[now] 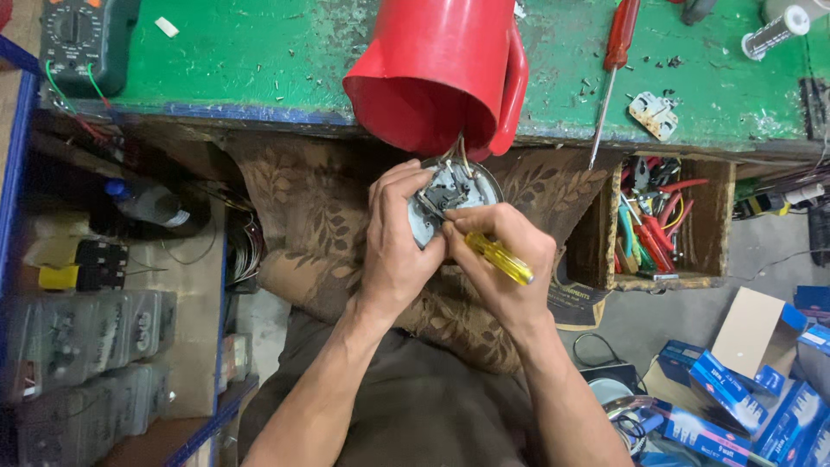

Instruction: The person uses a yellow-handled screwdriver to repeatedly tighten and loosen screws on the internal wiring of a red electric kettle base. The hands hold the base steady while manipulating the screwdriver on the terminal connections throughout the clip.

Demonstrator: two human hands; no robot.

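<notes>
Green counter (259, 60) bearing tilted red kettle body (437, 73) | left hand (398, 233) gripping round grey base plate (454, 195) | right hand (501, 259) pinching yellow-handled screwdriver (500, 259) against plate.

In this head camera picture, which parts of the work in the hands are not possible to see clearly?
- Tip of the yellow transparent-handled screwdriver: hidden by the right hand.
- Left part of the round grey metal base plate: covered by the left hand.
- Where the thin wires end: hidden inside the red plastic kettle body.
- Small terminals on the plate: too small to tell.
- Kettle top: cut off by the upper edge.
</notes>
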